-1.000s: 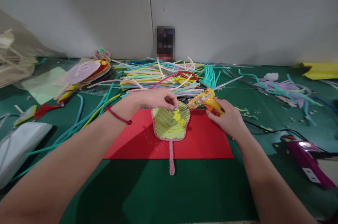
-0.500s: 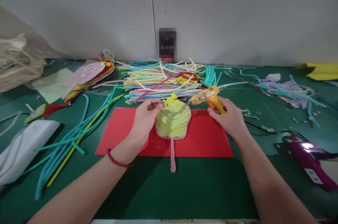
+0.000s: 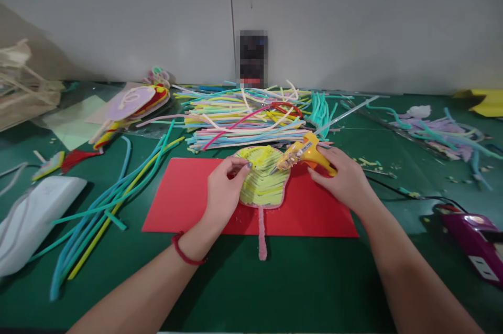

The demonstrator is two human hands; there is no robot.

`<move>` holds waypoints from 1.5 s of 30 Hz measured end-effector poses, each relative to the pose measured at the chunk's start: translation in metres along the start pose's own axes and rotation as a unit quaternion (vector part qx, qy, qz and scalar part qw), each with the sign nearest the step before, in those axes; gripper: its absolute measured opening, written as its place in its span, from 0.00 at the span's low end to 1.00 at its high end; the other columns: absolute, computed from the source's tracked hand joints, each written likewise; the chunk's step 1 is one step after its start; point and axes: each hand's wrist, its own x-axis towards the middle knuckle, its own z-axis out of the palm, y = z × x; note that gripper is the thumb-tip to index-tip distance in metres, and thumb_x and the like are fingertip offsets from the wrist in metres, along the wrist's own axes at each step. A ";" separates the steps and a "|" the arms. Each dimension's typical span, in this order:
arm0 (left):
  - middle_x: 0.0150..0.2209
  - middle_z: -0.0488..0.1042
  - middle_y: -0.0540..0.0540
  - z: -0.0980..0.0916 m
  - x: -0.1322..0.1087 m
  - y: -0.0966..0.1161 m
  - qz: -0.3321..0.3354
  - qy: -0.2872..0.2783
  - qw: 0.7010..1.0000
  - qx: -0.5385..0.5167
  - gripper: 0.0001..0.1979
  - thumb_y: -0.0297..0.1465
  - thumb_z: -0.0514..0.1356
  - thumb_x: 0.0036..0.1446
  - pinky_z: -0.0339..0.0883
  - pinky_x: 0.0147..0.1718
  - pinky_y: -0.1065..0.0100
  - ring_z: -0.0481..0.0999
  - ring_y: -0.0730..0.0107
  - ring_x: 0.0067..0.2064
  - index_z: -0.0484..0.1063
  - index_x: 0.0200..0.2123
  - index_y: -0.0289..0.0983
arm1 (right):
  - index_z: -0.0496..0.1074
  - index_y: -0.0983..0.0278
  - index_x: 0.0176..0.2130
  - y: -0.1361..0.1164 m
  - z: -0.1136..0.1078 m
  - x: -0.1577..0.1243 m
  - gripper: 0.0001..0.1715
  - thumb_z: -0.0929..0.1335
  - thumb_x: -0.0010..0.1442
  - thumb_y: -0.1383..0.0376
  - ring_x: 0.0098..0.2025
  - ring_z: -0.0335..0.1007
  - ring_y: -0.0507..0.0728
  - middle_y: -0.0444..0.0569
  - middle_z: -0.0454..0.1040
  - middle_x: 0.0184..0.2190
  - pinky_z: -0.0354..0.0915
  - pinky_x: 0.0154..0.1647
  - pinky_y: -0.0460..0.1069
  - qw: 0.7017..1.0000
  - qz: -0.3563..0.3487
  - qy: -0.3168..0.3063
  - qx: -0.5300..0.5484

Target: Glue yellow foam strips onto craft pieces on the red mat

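Observation:
A fan (image 3: 265, 190) covered in pale green pipe cleaners, with a pink edge and pink handle, lies on a red sheet (image 3: 184, 192). My left hand (image 3: 228, 184) is closed in a pinch at the fan's upper left, on a bright yellow fuzzy piece (image 3: 261, 157) whose exact shape I cannot make out. Gripped in my right hand (image 3: 340, 174) is a yellow hot glue gun (image 3: 304, 151), a clear glue stick (image 3: 346, 116) poking out of its back. Its nozzle points down-left at the fan's upper right, close to the yellow piece.
Behind the fan lies a pile of coloured pipe cleaners (image 3: 243, 119). More pipe cleaners (image 3: 118, 203) and a white block (image 3: 43, 218) are on the left, near a finished-looking lilac fan (image 3: 131, 103). At right are scraps (image 3: 440, 132) and a purple power strip (image 3: 473, 242) with a black cord.
My left hand has brought the yellow piece down from the fan's top edge over its face. The glue gun has tilted, nozzle lower and glue stick raised. The view has shifted slightly.

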 end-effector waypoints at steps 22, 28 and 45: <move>0.33 0.77 0.49 -0.001 -0.001 0.000 0.008 -0.007 1.000 0.016 0.03 0.30 0.59 0.53 0.69 0.39 0.66 0.76 0.68 0.37 0.72 0.31 0.38 | 0.71 0.65 0.49 0.001 -0.005 -0.001 0.23 0.66 0.55 0.59 0.42 0.72 0.61 0.54 0.74 0.41 0.69 0.42 0.54 1.000 -0.021 -0.019 0.009; 0.33 0.78 0.49 0.000 -0.001 -0.001 0.009 0.001 1.000 0.012 0.03 0.29 0.59 0.52 0.69 0.38 0.67 0.76 0.68 0.37 0.73 0.31 0.38 | 0.72 0.64 0.49 0.004 -0.006 0.000 0.22 0.66 0.55 0.60 0.43 0.73 0.61 0.54 0.74 0.40 0.69 0.43 0.54 1.000 -0.026 -0.004 0.016; 0.32 0.78 0.49 0.001 -0.002 -0.002 0.018 0.005 1.000 0.012 0.02 0.29 0.60 0.51 0.70 0.38 0.67 0.76 0.69 0.36 0.73 0.30 0.38 | 0.73 0.64 0.48 0.007 -0.005 0.001 0.22 0.66 0.55 0.60 0.41 0.73 0.61 0.54 0.75 0.41 0.70 0.40 0.54 0.999 -0.003 0.032 0.017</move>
